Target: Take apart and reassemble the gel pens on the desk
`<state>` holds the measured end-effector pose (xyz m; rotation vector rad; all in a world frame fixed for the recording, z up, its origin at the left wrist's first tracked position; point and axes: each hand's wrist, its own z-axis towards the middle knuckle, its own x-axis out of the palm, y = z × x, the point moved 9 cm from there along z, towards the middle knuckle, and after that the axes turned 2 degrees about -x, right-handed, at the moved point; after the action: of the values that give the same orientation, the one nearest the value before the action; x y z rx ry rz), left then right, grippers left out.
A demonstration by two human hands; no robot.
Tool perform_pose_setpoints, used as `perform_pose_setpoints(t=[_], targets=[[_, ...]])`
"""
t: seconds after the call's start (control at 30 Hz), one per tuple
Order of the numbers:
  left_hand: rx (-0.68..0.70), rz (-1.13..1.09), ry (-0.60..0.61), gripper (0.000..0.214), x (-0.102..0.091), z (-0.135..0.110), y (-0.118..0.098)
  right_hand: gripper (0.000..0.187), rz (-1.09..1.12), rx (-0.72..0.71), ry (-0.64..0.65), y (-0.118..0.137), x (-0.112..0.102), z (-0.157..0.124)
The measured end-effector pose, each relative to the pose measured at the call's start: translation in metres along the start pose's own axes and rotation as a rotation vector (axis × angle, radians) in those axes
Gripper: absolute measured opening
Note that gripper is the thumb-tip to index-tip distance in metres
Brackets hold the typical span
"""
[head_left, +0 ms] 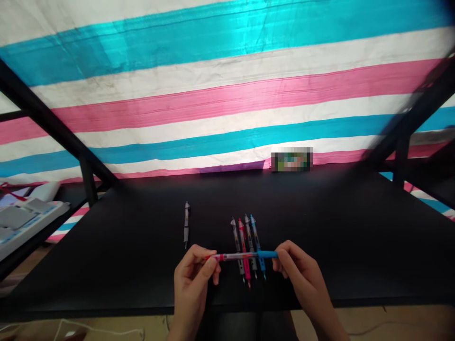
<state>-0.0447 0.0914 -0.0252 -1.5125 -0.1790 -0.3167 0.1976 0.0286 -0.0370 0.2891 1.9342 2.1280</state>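
Between both hands, level above the table's near part, is a pen (240, 256) with a clear barrel, a pink left end and a blue right end. The fingers of my left hand (194, 274) pinch its pink end. My right hand (298, 270) pinches the tip of the blue end. Under the held pen, side by side on the table, lie several pens: a pink pen (242, 232), a blue pen (255, 232) and grey ones (235, 232). Apart to the left lies another grey pen (186, 222). The held pen hides part of the row.
The black table (142, 265) has dark metal frame bars (60, 123) on both sides. A striped tarp (213, 94) hangs behind it. A small blurred-out item (292, 159) stands at the back edge. At far left is a white device (28, 218). Cables lie on the floor.
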Motion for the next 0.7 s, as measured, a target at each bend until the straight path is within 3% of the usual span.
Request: perform_pose_setpoints(t=[0.1, 0.23, 0.4, 0.7], targets=[[0.011, -0.005, -0.045, 0.022, -0.002, 0.0, -0.002, 0.027, 0.08, 0.015, -0.009, -0.012, -0.009, 0.0], [0.021, -0.044, -0.092, 0.023, -0.003, 0.001, -0.006, 0.009, 0.297, -0.034, -0.129, -0.022, -0.025, -0.003], [0.057, -0.131, -0.259, 0.025, -0.015, 0.0, -0.012, 0.01, 0.529, -0.055, -0.225, -0.021, -0.028, -0.005], [0.043, -0.138, -0.264, 0.021, -0.015, 0.0, -0.011, 0.008, 0.544, -0.059, -0.229, -0.016, -0.027, -0.006]])
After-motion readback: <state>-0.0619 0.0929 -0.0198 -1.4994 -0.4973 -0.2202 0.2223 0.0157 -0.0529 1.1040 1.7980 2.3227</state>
